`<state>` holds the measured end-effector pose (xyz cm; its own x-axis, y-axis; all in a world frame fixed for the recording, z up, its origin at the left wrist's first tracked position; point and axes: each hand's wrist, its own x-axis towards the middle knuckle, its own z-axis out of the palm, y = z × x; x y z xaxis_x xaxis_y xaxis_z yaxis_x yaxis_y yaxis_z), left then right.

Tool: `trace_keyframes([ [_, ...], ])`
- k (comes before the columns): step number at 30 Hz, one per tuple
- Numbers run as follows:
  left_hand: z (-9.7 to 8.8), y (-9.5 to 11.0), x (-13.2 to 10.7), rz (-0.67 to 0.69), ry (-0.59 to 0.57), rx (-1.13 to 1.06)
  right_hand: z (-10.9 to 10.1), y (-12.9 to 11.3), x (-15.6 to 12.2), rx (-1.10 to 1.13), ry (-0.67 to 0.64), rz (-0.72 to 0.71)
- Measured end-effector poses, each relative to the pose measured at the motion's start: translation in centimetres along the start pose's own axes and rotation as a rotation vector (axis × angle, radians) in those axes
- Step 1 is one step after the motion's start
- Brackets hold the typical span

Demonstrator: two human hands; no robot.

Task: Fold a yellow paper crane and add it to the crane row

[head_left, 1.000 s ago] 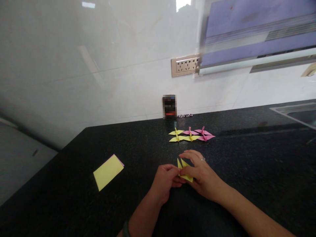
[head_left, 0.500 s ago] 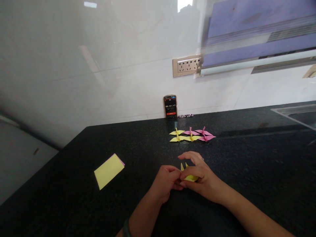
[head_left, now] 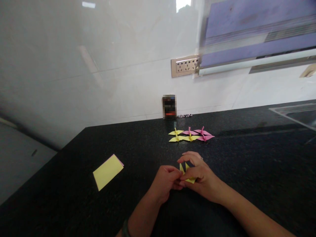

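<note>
A partly folded yellow origami paper is held between my two hands above the dark countertop. My left hand pinches its left side with closed fingertips. From the right, my right hand grips it, thumb and fingers curled around and partly hiding it. Two narrow yellow points of the paper stick up between the hands. Beyond them lie several folded paper cranes in two rows, yellow ones on the left and pink ones on the right.
Yellow paper sheets with a pink edge beneath lie at the left. A phone leans on the wall, a beaded strap beside it. A socket panel and a purple board are on the wall. A sink edge shows at right.
Both hands stay in nearly the same place. The yellow paper between them has shifted slightly, its upright points showing a little more. The whole view has moved slightly.
</note>
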<state>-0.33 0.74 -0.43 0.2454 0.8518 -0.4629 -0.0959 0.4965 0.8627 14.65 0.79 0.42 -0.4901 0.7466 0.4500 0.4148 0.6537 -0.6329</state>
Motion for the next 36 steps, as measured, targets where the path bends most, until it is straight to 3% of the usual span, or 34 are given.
trace_keyframes([
  [18,0.2,-0.1,0.1,0.054,0.026,-0.001,-0.4,-0.2,0.0,-0.077,0.022,-0.119],
  [25,0.0,-0.1,0.1,0.099,0.043,0.031,-0.8,-0.4,-0.1,0.084,0.07,-0.149],
  [27,-0.1,0.0,0.3,0.14,0.094,0.058,-1.3,-0.3,-0.2,0.229,0.131,-0.08],
  [31,-0.2,-0.1,0.4,0.293,0.178,0.115,-1.8,0.7,-0.1,0.35,0.409,0.294],
  [33,-0.3,-0.2,0.3,0.38,0.2,0.16,-1.6,1.2,0.1,0.358,0.401,0.428],
  [36,-0.5,-0.3,0.1,0.477,0.23,0.229,-1.0,1.5,0.2,0.391,0.233,0.482],
])
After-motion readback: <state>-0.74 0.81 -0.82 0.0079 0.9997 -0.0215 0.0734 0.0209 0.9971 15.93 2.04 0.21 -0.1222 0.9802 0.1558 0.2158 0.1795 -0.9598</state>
